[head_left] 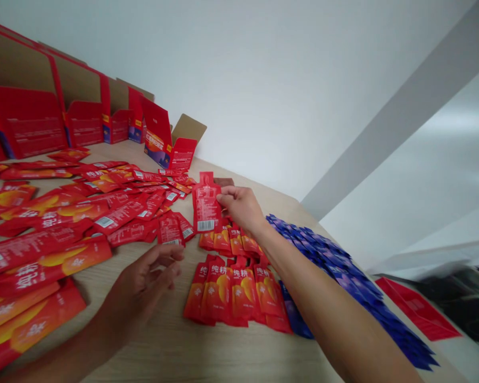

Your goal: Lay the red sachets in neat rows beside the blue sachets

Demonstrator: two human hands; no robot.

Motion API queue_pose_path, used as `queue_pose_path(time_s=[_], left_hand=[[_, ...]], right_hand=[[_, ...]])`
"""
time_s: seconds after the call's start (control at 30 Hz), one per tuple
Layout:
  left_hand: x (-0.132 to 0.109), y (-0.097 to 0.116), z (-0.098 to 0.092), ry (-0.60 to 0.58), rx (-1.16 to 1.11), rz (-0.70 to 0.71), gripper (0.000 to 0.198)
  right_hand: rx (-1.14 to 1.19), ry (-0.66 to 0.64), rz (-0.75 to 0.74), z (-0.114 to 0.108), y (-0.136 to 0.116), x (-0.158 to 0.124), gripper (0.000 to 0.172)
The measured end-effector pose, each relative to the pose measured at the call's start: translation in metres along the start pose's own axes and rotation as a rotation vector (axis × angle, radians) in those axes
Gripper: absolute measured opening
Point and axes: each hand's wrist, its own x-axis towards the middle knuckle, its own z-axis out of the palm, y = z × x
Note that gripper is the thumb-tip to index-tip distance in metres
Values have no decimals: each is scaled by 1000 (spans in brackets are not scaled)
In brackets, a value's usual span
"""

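Between the fingers [225, 199] of the right hand [245, 208], one red packet [206, 205] is clamped by its right edge, held up over the bench [223, 356] near some neat rows of packets [242, 291]. The step in hand looks like holding up one packet; I think moving it calls for a snug pinch and care not to bump the rows. The packet looks flat and upright, with a thin neck on top, small pale words, and a barcode near the bottom. The left hand [143, 282] hangs close by with nothing in it, thumb and fingers apart and a bit curled. Out to the left lies a messy heap of red packets [120, 217], and to the right blue packets [349, 271] overlap in a long line. Farther back stand open red boxes [32, 125].
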Motion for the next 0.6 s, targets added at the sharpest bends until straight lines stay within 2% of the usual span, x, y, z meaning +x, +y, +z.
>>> queue_pose_path(time_s=[0.1, 0.27, 0.4, 0.5, 0.6], left_hand=[[9, 24, 3, 22, -52, -27, 52], [13, 53, 11, -109, -292, -124, 45], [-1, 56, 15, -116, -587, -323, 51], [-21, 51, 21, -231, -645, -435, 61], [-38, 42, 31, -279, -637, -504, 68]], right_hand=[[266, -87, 94, 12, 6, -39, 21], [581, -150, 202, 25, -3, -86, 25], [780, -103, 268, 41, -11, -120, 34], [925, -105, 350, 55, -14, -147, 41], [986, -104, 406, 65, -13, -165, 37]])
